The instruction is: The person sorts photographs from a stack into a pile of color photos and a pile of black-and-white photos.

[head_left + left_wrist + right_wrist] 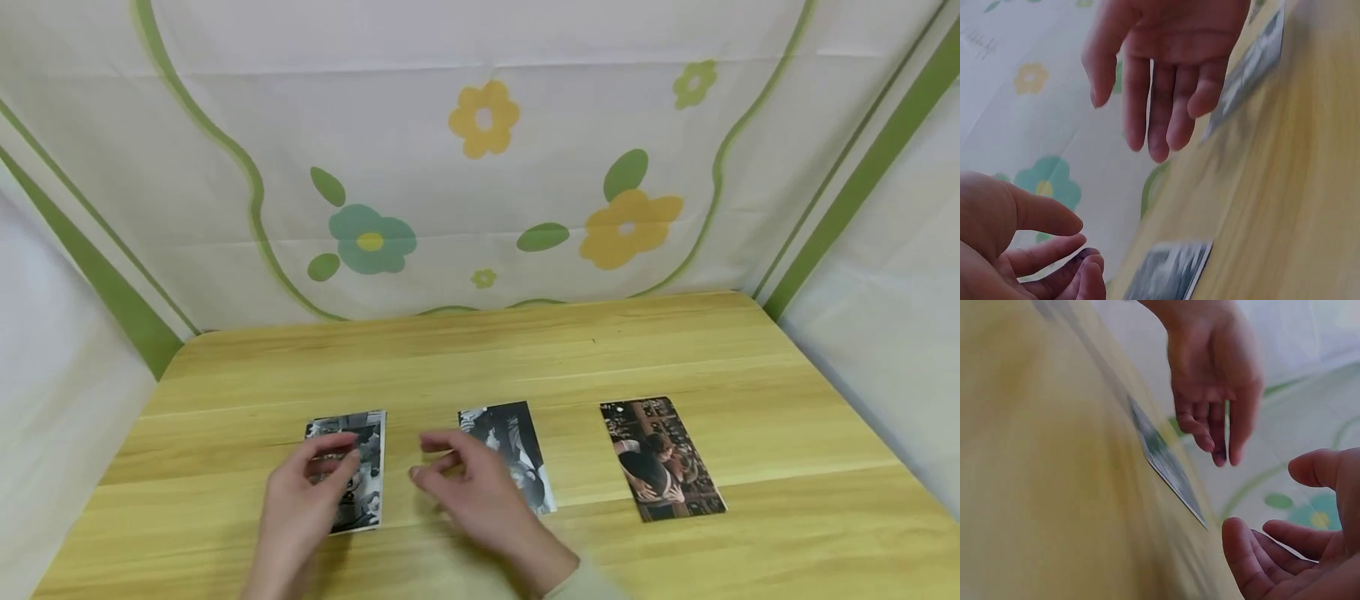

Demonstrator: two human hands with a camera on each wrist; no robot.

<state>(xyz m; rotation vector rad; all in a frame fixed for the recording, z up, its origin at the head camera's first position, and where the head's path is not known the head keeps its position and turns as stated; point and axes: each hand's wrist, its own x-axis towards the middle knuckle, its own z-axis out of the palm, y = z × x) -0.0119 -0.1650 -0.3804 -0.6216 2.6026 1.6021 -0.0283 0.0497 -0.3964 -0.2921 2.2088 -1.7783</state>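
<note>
My left hand hovers over the left black-and-white photo, which seems to have others under it. Its fingers are loosely bent, and nothing shows between them and the thumb. My right hand is in the air by the left side of the middle black-and-white photo and hides part of it. Thumb and fingers there are apart and hold nothing. Both wrist views show the two hands facing each other above the table. A color photo of people lies farther right, untouched by either hand.
The photos lie on a wood-grain table. Behind it hangs a white cloth printed with flowers and leaves, with more white cloth at the sides. A light sleeve shows at my right wrist.
</note>
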